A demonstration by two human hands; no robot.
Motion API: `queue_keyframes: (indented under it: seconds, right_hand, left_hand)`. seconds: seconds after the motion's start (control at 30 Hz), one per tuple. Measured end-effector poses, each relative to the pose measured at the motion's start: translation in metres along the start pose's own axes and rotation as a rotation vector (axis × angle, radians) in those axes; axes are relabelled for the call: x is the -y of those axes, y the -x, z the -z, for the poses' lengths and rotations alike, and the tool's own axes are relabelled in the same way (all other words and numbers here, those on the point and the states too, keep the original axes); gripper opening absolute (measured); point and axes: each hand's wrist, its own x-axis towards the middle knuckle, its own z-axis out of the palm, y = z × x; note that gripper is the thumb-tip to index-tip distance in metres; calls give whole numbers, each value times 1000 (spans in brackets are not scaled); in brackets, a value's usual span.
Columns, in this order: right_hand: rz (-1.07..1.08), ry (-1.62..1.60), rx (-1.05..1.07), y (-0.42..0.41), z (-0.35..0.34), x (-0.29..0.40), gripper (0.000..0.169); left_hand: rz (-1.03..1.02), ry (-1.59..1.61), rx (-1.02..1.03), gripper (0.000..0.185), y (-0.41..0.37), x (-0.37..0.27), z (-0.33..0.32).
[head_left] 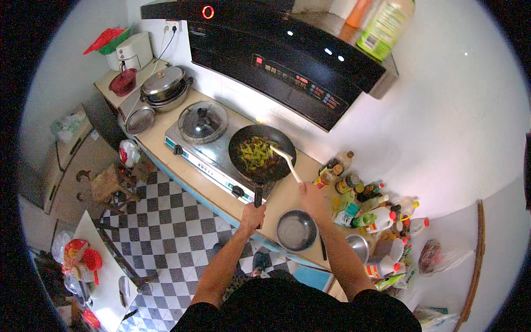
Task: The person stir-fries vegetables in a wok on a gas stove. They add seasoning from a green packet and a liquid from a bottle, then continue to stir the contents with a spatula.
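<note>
My left hand (252, 218) grips the black handle (258, 195) of a dark wok (282, 139) on the right burner of a two-burner gas stove (215, 166). In the wok lie chopped green vegetables (256, 154) with some darker bits among them. My right hand (313, 199) holds a pale spatula (290, 164), its blade down at the right side of the food. Just below my right hand, a round grey metal bowl (296, 230) sits on the counter. The dark handle (322, 248) of some tool shows beside it, partly hidden by my right forearm.
A black range hood (274, 62) slants above the stove. Many sauce bottles (369, 192) crowd the counter at right, near a steel bowl (358, 248). A glass lid (203, 122) covers the left burner. Farther left stand a lidded pot (164, 85) and a red basin (123, 82).
</note>
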Motion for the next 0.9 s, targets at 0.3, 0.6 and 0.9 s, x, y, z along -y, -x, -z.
queue_keyframes:
  seconds: [0.3,0.6,0.9]
  right_hand:
    - [421,118,34,-45,-82,29,19]
    - [571,457,233,-71,-82,16,20]
    - [99,-79,-28,26,-2,1,28]
  left_hand:
    - [-41,33,32,29,-26,27,7]
    - [187,204,47,30,-34,23,8]
    - [111,-22,-7,24,-8,16,10]
